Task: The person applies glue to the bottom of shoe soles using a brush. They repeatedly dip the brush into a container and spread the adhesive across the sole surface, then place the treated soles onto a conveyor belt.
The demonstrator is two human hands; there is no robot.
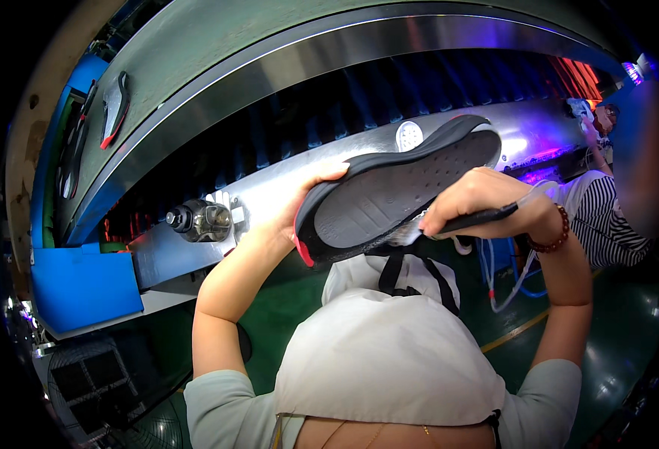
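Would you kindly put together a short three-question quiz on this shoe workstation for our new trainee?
1. True or false: the left hand grips the heel end of the dark shoe sole, which is held up with its tread facing the camera.
2. What does the right hand hold against the sole? A) a dark slim brush-like tool B) a pair of scissors C) a spray can
3. Fill in: the right wrist wears a beaded ____.

Key: 1 true; 2 A; 3 bracelet.
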